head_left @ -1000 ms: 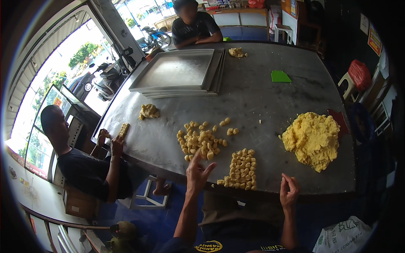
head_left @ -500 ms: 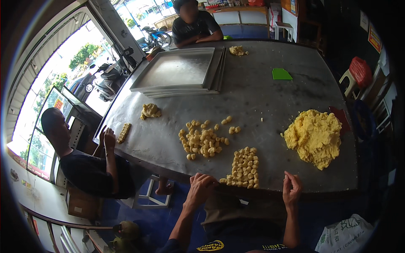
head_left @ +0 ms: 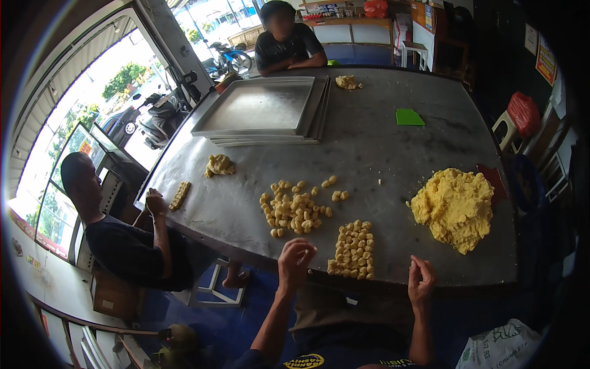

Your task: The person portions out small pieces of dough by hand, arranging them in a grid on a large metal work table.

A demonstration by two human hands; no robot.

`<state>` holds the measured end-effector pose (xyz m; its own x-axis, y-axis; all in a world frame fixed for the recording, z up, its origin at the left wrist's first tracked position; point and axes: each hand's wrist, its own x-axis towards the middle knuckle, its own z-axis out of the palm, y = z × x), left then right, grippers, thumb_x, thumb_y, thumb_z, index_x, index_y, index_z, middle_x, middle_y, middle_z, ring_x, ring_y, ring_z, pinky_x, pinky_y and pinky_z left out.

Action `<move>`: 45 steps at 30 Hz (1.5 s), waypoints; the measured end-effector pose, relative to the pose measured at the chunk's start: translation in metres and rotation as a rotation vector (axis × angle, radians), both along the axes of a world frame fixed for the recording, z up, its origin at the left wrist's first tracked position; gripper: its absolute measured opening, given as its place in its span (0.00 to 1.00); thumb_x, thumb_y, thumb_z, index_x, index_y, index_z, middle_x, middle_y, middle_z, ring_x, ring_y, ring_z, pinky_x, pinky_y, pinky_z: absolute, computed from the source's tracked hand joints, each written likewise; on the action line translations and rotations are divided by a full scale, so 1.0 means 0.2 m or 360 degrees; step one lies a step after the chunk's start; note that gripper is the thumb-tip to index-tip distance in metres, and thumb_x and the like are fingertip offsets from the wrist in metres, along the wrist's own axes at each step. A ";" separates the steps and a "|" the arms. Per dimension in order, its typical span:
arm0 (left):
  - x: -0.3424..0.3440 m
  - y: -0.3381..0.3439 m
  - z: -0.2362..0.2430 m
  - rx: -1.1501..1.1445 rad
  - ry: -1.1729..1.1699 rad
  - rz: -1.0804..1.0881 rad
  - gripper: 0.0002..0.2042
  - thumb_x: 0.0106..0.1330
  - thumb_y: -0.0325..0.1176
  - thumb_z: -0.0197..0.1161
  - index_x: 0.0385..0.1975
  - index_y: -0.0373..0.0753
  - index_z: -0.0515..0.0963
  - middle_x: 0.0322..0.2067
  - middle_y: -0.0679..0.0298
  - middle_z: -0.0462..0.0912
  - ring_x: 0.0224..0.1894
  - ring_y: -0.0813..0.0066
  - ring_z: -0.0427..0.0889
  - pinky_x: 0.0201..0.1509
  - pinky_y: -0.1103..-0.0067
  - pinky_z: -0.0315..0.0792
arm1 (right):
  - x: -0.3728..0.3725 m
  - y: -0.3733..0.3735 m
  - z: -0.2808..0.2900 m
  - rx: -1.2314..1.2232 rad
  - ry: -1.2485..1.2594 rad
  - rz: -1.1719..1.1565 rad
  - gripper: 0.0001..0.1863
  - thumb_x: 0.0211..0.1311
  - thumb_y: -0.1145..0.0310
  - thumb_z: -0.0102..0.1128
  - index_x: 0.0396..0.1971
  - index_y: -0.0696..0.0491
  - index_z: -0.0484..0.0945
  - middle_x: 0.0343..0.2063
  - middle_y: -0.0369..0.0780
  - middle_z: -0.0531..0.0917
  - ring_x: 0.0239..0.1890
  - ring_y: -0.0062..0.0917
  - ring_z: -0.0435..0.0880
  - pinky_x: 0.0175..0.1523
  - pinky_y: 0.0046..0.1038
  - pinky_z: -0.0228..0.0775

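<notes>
My left hand (head_left: 295,263) is raised over the table's near edge, fingers loosely bent and apart, with nothing visible in them. It hovers between a loose heap of small dough balls (head_left: 295,209) and a tightly packed block of dough balls (head_left: 353,249) to its right. Further right, at the same edge, my right hand (head_left: 421,280) is closed, its thumb and fingers drawn together. Whatever it may hold is hidden. Beyond it lies a large crumbly mound of yellow dough or filling (head_left: 453,209).
Stacked metal trays (head_left: 261,104) stand at the far left of the metal table (head_left: 369,147). A green scraper (head_left: 409,117) and dough lumps (head_left: 219,165) lie on it. One person (head_left: 132,246) works at the left beside a dough strip (head_left: 180,195); another (head_left: 289,46) leans at the far edge.
My left hand has lifted off the table edge and moved slightly forward, its fingers bending. My right hand stays nearly in place, closed. The whole view has shifted a little.
</notes>
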<state>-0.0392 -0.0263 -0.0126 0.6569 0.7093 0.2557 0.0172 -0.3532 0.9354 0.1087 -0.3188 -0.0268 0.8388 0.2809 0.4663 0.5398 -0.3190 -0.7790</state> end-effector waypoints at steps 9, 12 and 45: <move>0.10 0.02 -0.03 -0.0778 -0.0308 -0.0037 0.10 0.73 0.32 0.61 0.44 0.31 0.80 0.31 0.63 0.84 0.28 0.81 0.80 0.32 0.83 0.73 | 0.00 -0.01 -0.01 -0.0037 0.0038 -0.0015 0.07 0.67 0.75 0.59 0.41 0.59 0.84 0.26 0.40 0.79 0.26 0.26 0.77 0.33 0.29 0.70; 0.14 0.02 -0.05 -0.0905 -0.0362 -0.0116 0.13 0.75 0.36 0.58 0.45 0.30 0.79 0.31 0.62 0.84 0.26 0.80 0.79 0.31 0.83 0.72 | 0.01 -0.02 -0.03 -0.0053 0.0010 0.0012 0.09 0.70 0.73 0.56 0.43 0.59 0.83 0.27 0.39 0.78 0.28 0.23 0.78 0.33 0.26 0.70; -0.05 0.11 0.13 0.0640 0.0661 -0.0169 0.18 0.64 0.40 0.68 0.53 0.44 0.82 0.47 0.59 0.80 0.43 0.70 0.78 0.48 0.71 0.73 | 0.00 -0.01 -0.01 0.0029 -0.0008 0.0003 0.08 0.68 0.74 0.58 0.42 0.58 0.83 0.27 0.39 0.79 0.26 0.23 0.77 0.31 0.26 0.68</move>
<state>-0.0486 -0.0047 0.0134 0.8216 0.5349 0.1970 0.2990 -0.6986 0.6500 0.1086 -0.3216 -0.0292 0.8359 0.2739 0.4757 0.5445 -0.3037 -0.7818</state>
